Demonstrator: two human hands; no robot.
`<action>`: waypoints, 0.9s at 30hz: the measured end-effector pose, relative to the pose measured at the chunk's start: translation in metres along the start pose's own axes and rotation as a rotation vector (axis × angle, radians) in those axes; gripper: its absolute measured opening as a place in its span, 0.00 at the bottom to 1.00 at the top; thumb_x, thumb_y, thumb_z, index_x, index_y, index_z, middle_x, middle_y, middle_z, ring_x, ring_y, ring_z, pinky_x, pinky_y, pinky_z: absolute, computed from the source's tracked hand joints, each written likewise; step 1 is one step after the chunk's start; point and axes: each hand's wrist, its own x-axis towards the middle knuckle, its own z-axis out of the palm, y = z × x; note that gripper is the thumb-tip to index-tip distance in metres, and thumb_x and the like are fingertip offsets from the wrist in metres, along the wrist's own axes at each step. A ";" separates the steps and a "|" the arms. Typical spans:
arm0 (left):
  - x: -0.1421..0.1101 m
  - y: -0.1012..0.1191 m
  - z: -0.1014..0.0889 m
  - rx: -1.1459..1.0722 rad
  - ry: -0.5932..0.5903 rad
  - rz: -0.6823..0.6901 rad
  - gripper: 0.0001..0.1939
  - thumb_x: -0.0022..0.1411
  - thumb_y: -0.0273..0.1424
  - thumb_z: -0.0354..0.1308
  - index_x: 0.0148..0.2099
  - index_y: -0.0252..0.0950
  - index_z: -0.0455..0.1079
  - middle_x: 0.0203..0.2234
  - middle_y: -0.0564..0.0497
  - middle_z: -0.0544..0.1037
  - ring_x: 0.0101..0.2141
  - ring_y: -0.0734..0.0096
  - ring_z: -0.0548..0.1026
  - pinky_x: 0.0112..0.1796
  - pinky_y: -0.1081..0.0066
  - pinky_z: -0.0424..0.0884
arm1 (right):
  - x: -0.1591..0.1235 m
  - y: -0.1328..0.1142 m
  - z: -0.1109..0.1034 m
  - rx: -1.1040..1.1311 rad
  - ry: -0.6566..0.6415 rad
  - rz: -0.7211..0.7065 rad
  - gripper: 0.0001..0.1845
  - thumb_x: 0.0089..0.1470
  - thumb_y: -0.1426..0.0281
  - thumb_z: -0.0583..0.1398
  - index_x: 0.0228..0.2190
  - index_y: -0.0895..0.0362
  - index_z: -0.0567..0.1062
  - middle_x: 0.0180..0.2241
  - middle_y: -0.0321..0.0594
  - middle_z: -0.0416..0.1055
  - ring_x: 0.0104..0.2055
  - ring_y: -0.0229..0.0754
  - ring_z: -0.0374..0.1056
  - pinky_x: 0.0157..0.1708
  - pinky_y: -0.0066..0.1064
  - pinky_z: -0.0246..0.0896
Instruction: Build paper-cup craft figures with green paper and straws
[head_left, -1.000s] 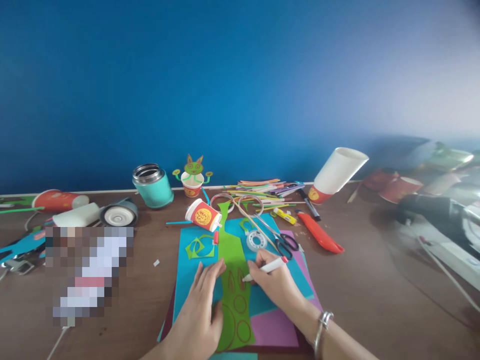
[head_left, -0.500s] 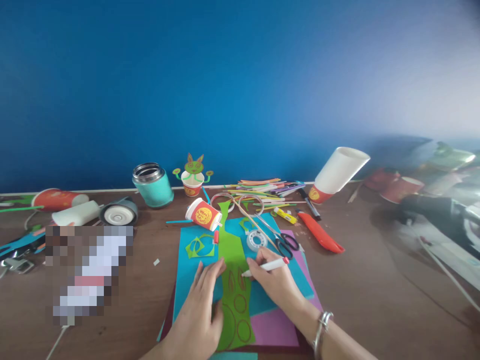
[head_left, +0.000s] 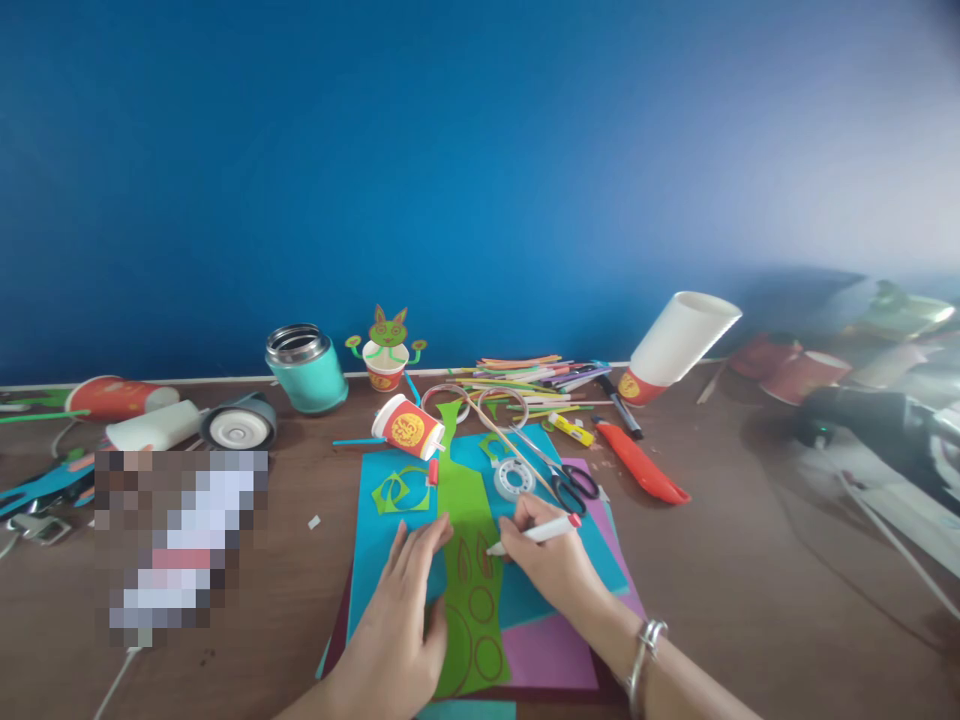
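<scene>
A strip of green paper (head_left: 466, 510) lies on blue paper (head_left: 375, 590), with circles and pointed ear shapes drawn on it in red. My right hand (head_left: 547, 550) grips a white marker (head_left: 540, 533), its tip at the right-hand ear shape. Flat along the green paper's left edge rests my left hand (head_left: 401, 610), fingers extended and holding nothing. A red marker cap (head_left: 433, 472) sits near the strip. Beyond my right hand are a tape roll (head_left: 514, 479) and scissors (head_left: 574, 485). Green cut-out scraps (head_left: 401, 492) lie to the left.
A tipped paper cup (head_left: 409, 427) lies behind the blue paper. Farther back stand a cup with a green cat face (head_left: 387, 365) and a turquoise flask (head_left: 307, 370). Paper sticks (head_left: 525, 375), a glue stick (head_left: 570, 430), a red cutter (head_left: 641, 465) and stacked cups (head_left: 682, 340) lie toward the right.
The marker tip has shifted very slightly, and more red strokes show inside the right-hand ear shape. My left hand stays in place.
</scene>
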 end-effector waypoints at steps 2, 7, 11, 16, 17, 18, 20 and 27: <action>0.000 0.000 0.000 -0.004 -0.006 0.000 0.38 0.57 0.15 0.42 0.66 0.39 0.34 0.57 0.38 0.64 0.59 0.56 0.61 0.57 0.43 0.56 | 0.000 0.001 0.001 0.006 0.001 0.010 0.14 0.48 0.66 0.54 0.17 0.53 0.55 0.14 0.29 0.58 0.18 0.34 0.54 0.19 0.26 0.47; 0.001 0.001 0.000 -0.013 -0.009 -0.011 0.38 0.56 0.15 0.42 0.66 0.39 0.34 0.57 0.39 0.65 0.59 0.56 0.60 0.58 0.42 0.55 | 0.000 0.001 0.000 0.018 -0.006 0.014 0.13 0.46 0.66 0.53 0.16 0.52 0.54 0.13 0.29 0.57 0.17 0.34 0.54 0.19 0.27 0.48; 0.001 0.001 0.000 -0.015 -0.009 -0.017 0.38 0.57 0.16 0.42 0.66 0.40 0.34 0.57 0.39 0.64 0.59 0.56 0.61 0.58 0.42 0.55 | 0.000 0.000 0.000 0.022 -0.015 0.018 0.12 0.44 0.67 0.53 0.16 0.52 0.54 0.12 0.29 0.56 0.17 0.35 0.55 0.19 0.27 0.49; 0.000 0.002 0.000 -0.018 -0.005 -0.017 0.39 0.56 0.15 0.43 0.66 0.40 0.35 0.57 0.40 0.64 0.59 0.56 0.61 0.58 0.44 0.56 | -0.001 -0.004 -0.001 0.046 -0.040 0.015 0.13 0.43 0.68 0.54 0.15 0.52 0.54 0.11 0.28 0.56 0.16 0.34 0.56 0.18 0.26 0.49; 0.000 0.002 0.000 -0.016 -0.003 -0.013 0.39 0.56 0.15 0.43 0.66 0.40 0.35 0.57 0.40 0.64 0.59 0.56 0.61 0.58 0.44 0.56 | -0.001 -0.005 -0.001 0.054 -0.048 0.020 0.13 0.43 0.68 0.54 0.15 0.52 0.54 0.11 0.28 0.56 0.16 0.34 0.56 0.18 0.26 0.49; 0.000 0.002 0.000 -0.013 0.000 -0.010 0.39 0.56 0.15 0.43 0.66 0.40 0.35 0.57 0.39 0.64 0.59 0.56 0.61 0.58 0.43 0.56 | -0.002 -0.006 -0.002 0.060 -0.055 0.026 0.12 0.43 0.68 0.54 0.15 0.52 0.54 0.11 0.28 0.56 0.15 0.34 0.56 0.17 0.26 0.49; 0.001 0.001 0.000 -0.009 0.003 -0.005 0.38 0.56 0.15 0.42 0.66 0.40 0.34 0.57 0.39 0.64 0.59 0.56 0.61 0.58 0.43 0.55 | -0.002 -0.006 -0.002 0.066 -0.065 0.035 0.12 0.43 0.68 0.53 0.15 0.52 0.54 0.11 0.28 0.56 0.15 0.34 0.57 0.17 0.25 0.48; 0.003 0.001 -0.001 -0.017 -0.034 -0.023 0.39 0.56 0.15 0.42 0.66 0.40 0.33 0.56 0.38 0.64 0.59 0.56 0.61 0.58 0.41 0.55 | -0.003 -0.006 -0.003 0.105 -0.102 0.048 0.12 0.44 0.68 0.53 0.16 0.52 0.54 0.11 0.28 0.59 0.15 0.34 0.59 0.16 0.24 0.50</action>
